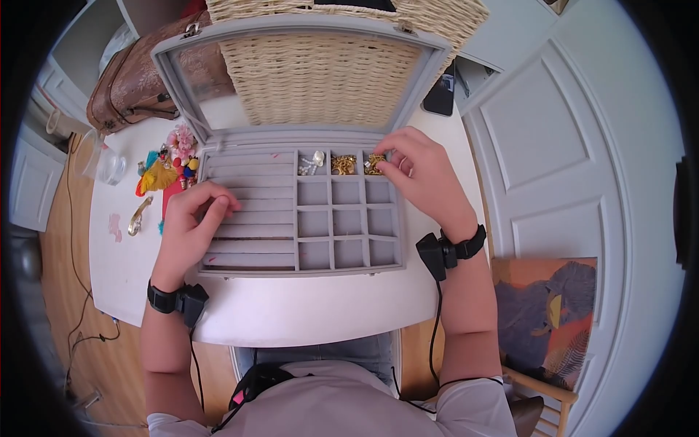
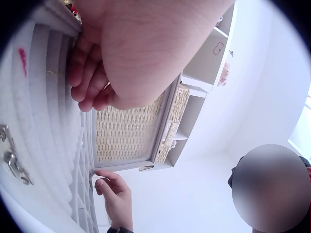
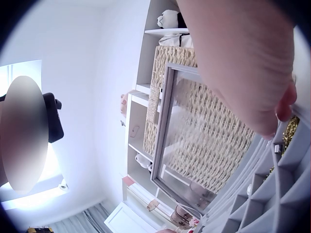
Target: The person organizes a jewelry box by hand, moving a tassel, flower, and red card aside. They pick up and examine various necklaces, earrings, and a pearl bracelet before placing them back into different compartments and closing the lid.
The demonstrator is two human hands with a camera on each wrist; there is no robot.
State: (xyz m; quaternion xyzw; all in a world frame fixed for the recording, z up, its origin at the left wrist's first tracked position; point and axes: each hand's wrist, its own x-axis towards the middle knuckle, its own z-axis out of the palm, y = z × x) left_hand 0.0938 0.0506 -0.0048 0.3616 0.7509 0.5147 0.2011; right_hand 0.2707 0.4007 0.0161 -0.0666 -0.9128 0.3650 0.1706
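A grey jewelry box (image 1: 349, 271) stands with its glass lid (image 1: 313, 80) raised. My right hand (image 1: 426, 171) is at its far right compartment, thumb and forefinger apart, fingertips right at a heap of gold-coloured jewelry (image 1: 375, 164). Another gold-coloured heap (image 1: 344, 164) fills the neighbouring compartment, and a white and silver piece (image 1: 313, 163) lies in the one left of that. Over the padded ring rolls (image 1: 255, 193) on the left rests my left hand (image 1: 193, 226), its fingers loosely bent and holding nothing. In the right wrist view, gold strands (image 3: 290, 132) show below the right fingertips.
Left of the box lie colourful trinkets with a yellow tassel (image 1: 157, 178), a gold-coloured clip (image 1: 138, 216) and a clear cup (image 1: 109, 166). Behind stand a wicker basket (image 1: 451, 29) and a brown case (image 1: 138, 73). A phone (image 1: 439, 95) lies at the back right.
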